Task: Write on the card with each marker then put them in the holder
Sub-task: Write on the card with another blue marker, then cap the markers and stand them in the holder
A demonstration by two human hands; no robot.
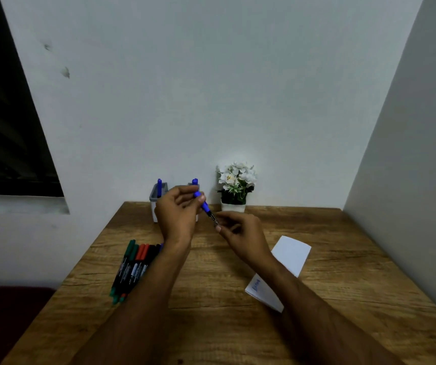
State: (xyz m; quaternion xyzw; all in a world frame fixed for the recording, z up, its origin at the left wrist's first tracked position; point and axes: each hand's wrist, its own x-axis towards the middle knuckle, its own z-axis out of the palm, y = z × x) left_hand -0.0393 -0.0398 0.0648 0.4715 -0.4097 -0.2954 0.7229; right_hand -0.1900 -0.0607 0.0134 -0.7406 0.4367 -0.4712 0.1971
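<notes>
Both forearms reach in from the bottom edge over a wooden table (211, 325) with a strong grain, set into a corner of plain pale walls; a dark window (6, 122) fills the upper left. On the table's left side lies a bundle of markers (132, 270) with green, red and black caps, side by side and touching. Behind them, against the back wall, stands a grey and white holder (156, 204) with two blue markers (159, 187) upright in it, one at each end. In front of the holder the left hand (177, 214) pinches a blue marker (203, 204) near its cap end, tilted down to the right. The right hand (240, 234) closes its fingertips on that marker's lower dark end. Right of the holder sits a small white pot of white flowers (235, 185). Further right, a folded white card (280, 270) lies flat on the table, partly under the right forearm, with blue writing near its lower end.
</notes>
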